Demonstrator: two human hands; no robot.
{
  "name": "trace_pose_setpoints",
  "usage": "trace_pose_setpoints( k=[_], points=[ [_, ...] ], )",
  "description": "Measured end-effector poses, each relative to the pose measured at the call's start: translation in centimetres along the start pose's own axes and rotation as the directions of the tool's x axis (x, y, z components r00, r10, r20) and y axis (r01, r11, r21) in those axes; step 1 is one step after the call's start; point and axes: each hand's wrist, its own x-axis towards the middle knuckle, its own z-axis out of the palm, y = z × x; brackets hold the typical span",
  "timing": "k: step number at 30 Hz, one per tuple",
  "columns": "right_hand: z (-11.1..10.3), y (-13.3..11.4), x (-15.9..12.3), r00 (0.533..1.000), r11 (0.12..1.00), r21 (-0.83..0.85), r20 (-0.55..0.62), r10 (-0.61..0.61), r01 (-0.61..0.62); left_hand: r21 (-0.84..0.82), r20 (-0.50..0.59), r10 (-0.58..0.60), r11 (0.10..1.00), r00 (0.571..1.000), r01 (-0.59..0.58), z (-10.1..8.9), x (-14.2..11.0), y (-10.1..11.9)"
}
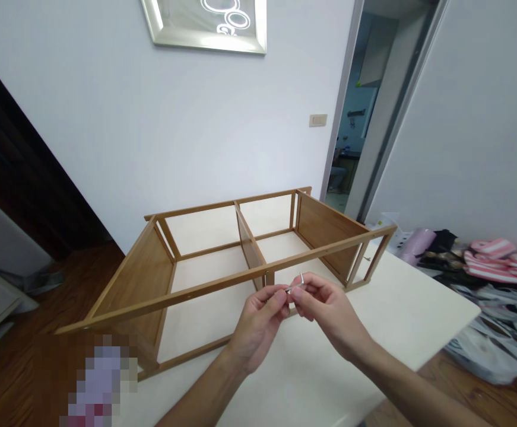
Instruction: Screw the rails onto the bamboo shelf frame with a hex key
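My right hand (324, 299) pinches a small bent silver hex key (302, 278), whose short end sticks up above the fingers. Close against it, my left hand (262, 317) has thumb and fingers pressed together at a small metal piece (288, 290); whether this is a screw or the key's other end I cannot tell. Both hands meet just in front of a wooden shelf frame (222, 281), near its middle panel (250, 237). The frame lies on its side across a white table (400, 308).
Solid wooden end panels (133, 279) close the frame at left and right. A small metal item (367, 258) lies by the frame's right end. Beyond the table's right edge are clothes (492, 261) and plastic bags (494, 350). A picture frame (209, 42) hangs above; a doorway (351, 118) opens at right.
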Motion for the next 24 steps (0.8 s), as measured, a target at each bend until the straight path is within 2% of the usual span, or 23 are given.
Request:
trace_pose_setpoints(
  k=[2,3,5,7,10,14,17,19,24],
  points=[
    [0.1,0.5,0.2,0.982,0.978,-0.129,-0.072,-0.173,0.163,0.036,-0.031,0.038,0.999,0.999,-0.037,0.0,0.1,-0.1],
    [0.1,0.7,0.3,0.957,0.943,-0.216,-0.088,-0.277,0.253,0.061,-0.045,0.058,0.997,0.997,-0.055,0.0,0.2,-0.2],
    [0.1,1.1,0.5,0.886,0.834,-0.380,-0.071,-0.458,0.400,0.123,-0.076,0.102,0.988,0.992,-0.093,-0.1,0.3,-0.6],
    [0.0,1.4,0.9,0.830,0.732,-0.482,-0.016,-0.557,0.482,0.194,-0.115,0.162,0.971,0.980,-0.138,-0.3,0.4,-1.2],
    [-0.1,1.8,1.5,0.805,0.657,-0.539,0.070,-0.589,0.527,0.304,-0.155,0.253,0.932,0.955,-0.198,-0.6,0.5,-2.2],
    [0.0,2.3,2.1,0.813,0.660,-0.514,0.143,-0.565,0.548,0.431,-0.126,0.296,0.876,0.947,-0.217,-1.3,0.0,-3.1],
    [-0.2,2.5,2.7,0.777,0.620,-0.492,0.224,-0.588,0.611,0.521,-0.132,0.344,0.822,0.930,-0.230,-2.4,-0.6,-3.0],
    [-0.3,2.8,3.4,0.735,0.577,-0.471,0.289,-0.613,0.667,0.577,-0.167,0.426,0.773,0.889,-0.262,-3.4,-0.8,-2.8],
    [-0.7,4.3,5.2,0.651,0.527,-0.386,0.378,-0.658,0.757,0.670,-0.232,0.650,0.646,0.724,-0.365,-5.7,0.2,-3.2]
  ],
)
